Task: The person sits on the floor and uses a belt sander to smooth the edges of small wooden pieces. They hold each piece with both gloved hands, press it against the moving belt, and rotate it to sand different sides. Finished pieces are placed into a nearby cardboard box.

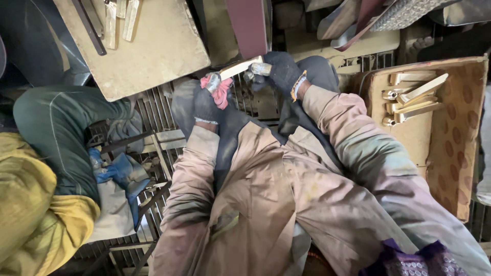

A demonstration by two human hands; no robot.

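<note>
Left hand (197, 105): wearing a dark, dusty glove and closing on the near end of a pale metal piece (239, 67), a pink rag (221, 91) padding the grip.
Right hand (279, 69): dark glove with a yellow cuff edge, fingers clamping around the piece's far, silvery end.
Piece position: at 12 o'clock from the torso, lying flat and bar-like between both hands and meeting the lower end of the belt.
Belt (249, 25): maroon abrasive strip, matte, running upward out of view.
Reason for hold: judging by the two-ended grip, it is steadying the piece against the belt.
Box (463, 128): at 3 o'clock, spotted cardboard, holding similar pale pieces (414, 97).
Board (153, 46): at 11 o'clock, flat and tan.
Neighbour (46, 168): at 9 o'clock, wearing green and yellow.
</note>
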